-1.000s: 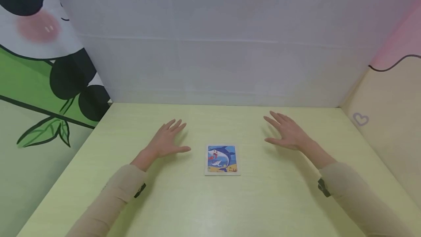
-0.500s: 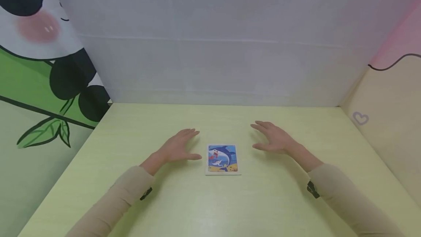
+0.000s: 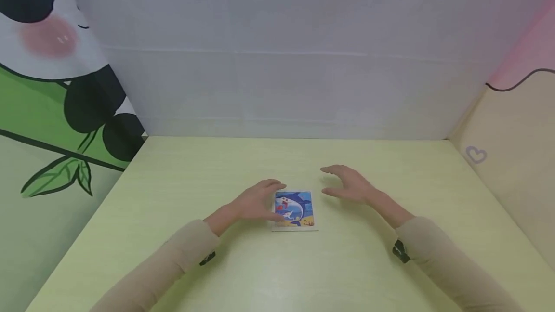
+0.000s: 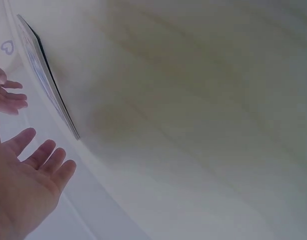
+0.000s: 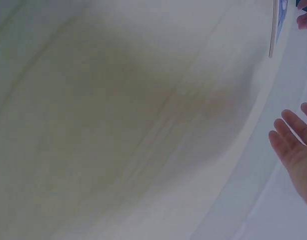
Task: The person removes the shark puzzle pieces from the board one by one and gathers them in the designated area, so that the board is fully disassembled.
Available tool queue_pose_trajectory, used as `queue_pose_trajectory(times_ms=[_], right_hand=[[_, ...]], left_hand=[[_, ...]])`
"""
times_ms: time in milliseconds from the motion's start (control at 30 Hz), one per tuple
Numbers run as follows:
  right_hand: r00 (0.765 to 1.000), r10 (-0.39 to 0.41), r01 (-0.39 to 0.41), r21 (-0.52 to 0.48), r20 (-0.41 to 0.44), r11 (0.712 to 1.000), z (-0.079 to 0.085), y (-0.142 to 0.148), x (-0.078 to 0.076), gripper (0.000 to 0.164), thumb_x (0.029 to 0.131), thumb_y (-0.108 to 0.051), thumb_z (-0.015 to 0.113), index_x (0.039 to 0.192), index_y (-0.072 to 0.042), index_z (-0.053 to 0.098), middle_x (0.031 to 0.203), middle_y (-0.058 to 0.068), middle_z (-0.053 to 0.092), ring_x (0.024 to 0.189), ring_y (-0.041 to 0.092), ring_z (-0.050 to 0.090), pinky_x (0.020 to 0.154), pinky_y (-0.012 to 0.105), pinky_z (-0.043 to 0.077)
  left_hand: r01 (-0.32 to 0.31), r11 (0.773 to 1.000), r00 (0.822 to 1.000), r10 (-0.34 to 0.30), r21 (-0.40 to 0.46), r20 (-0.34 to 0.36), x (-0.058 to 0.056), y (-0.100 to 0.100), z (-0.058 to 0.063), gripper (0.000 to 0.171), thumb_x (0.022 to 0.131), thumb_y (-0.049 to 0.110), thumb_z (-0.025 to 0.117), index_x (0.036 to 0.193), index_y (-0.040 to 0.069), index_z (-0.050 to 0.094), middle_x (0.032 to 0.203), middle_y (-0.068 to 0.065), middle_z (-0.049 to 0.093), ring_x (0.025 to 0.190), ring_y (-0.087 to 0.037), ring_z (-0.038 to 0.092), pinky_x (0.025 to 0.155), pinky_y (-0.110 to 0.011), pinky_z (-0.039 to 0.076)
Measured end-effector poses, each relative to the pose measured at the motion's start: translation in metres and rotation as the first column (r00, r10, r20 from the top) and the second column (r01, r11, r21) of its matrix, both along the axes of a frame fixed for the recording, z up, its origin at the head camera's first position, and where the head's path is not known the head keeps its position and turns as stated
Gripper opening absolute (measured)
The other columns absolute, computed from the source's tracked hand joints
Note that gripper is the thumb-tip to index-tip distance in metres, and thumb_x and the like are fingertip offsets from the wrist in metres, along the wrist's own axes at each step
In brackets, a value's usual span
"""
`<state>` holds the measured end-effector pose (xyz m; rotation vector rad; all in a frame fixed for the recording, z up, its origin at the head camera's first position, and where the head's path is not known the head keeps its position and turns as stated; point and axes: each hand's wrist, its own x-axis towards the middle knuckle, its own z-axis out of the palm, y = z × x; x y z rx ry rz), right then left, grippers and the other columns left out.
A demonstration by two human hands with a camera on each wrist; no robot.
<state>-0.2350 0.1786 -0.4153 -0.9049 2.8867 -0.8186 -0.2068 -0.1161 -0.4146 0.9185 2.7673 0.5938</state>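
A small flat picture puzzle board (image 3: 297, 206) with a blue shark drawing and a pale border lies on the table. My left hand (image 3: 257, 201) is at its left edge, thumb and fingers spread apart, and the thumb overlaps the picture in the head view. In the left wrist view that hand (image 4: 33, 185) shows relaxed fingers, apart from the board (image 4: 48, 77). To the right of the board my right hand (image 3: 351, 185) hovers with its thumb and fingers apart, holding nothing. The right wrist view shows this hand (image 5: 298, 145) with loosely extended fingers, the board's edge (image 5: 273, 35) beyond.
The pale yellow table (image 3: 277, 268) runs back to a grey-white cloth wall (image 3: 277, 85). A panda-painted panel (image 3: 65, 95) stands on the left, and a beige and pink panel (image 3: 516, 158) on the right.
Both hands have moved inward toward the board, the left to the right and the right to the left. The left hand now overlaps the board's left edge. The board lies where it was.
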Motion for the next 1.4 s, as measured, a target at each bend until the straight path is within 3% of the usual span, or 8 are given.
queue_pose_trajectory(times_ms=[167,300,600,900,1100,1400], right_hand=[[0.991,0.055,-0.037,-0.149,0.123,0.988,-0.005,-0.012,-0.001,0.056,0.08,-0.029,0.069,0.125,0.0,0.051,0.118,0.016,0.058,0.107,0.029,0.054,0.088,0.044,0.046],[0.982,0.067,-0.034,-0.188,0.174,0.982,-0.009,-0.02,-0.002,0.052,0.079,-0.025,0.07,0.121,0.001,0.054,0.11,0.014,0.061,0.1,0.026,0.056,0.082,0.038,0.049],[0.97,0.055,-0.006,-0.202,0.236,0.979,-0.014,-0.033,-0.001,0.04,0.074,-0.012,0.073,0.109,0.003,0.061,0.098,0.009,0.063,0.09,0.021,0.057,0.077,0.03,0.05],[0.951,0.003,0.056,-0.18,0.31,0.982,-0.013,-0.046,0.0,0.033,0.074,-0.013,0.074,0.102,0.0,0.065,0.096,0.008,0.065,0.088,0.019,0.059,0.077,0.029,0.05],[0.949,-0.049,0.101,-0.154,0.312,0.983,-0.016,-0.05,0.001,0.03,0.074,-0.012,0.074,0.1,0.0,0.066,0.094,0.007,0.065,0.087,0.019,0.059,0.078,0.03,0.05],[0.947,-0.139,0.178,-0.112,0.29,0.978,-0.018,-0.053,0.002,0.024,0.072,-0.012,0.075,0.094,-0.003,0.07,0.089,0.005,0.067,0.081,0.015,0.059,0.074,0.028,0.05]], left_hand=[[0.027,0.999,1.0,-0.028,-0.043,-0.01,-0.001,0.007,-0.004,0.085,0.068,0.055,0.07,0.136,0.013,0.041,0.137,-0.007,0.04,0.125,-0.025,0.038,0.098,-0.04,0.038],[0.03,0.998,0.999,-0.031,-0.061,-0.011,0.0,0.009,-0.005,0.085,0.068,0.055,0.071,0.136,0.013,0.042,0.136,-0.007,0.04,0.123,-0.024,0.038,0.098,-0.039,0.038],[0.027,0.992,0.999,-0.033,-0.126,-0.043,0.0,0.002,-0.009,0.089,0.063,0.058,0.073,0.134,0.011,0.044,0.129,-0.007,0.044,0.119,-0.022,0.039,0.095,-0.036,0.041],[0.003,0.995,1.0,-0.006,-0.104,-0.022,0.006,-0.008,-0.004,0.091,0.061,0.054,0.076,0.132,0.006,0.045,0.131,-0.009,0.044,0.123,-0.026,0.037,0.096,-0.041,0.04],[-0.008,0.991,1.0,0.005,-0.134,-0.024,0.009,-0.009,-0.002,0.092,0.062,0.056,0.075,0.132,0.004,0.045,0.134,-0.01,0.043,0.125,-0.026,0.035,0.098,-0.042,0.038],[-0.015,0.989,0.999,0.008,-0.146,-0.043,0.009,-0.011,-0.007,0.095,0.063,0.06,0.071,0.134,0.003,0.043,0.138,-0.008,0.041,0.128,-0.026,0.034,0.098,-0.043,0.038]])
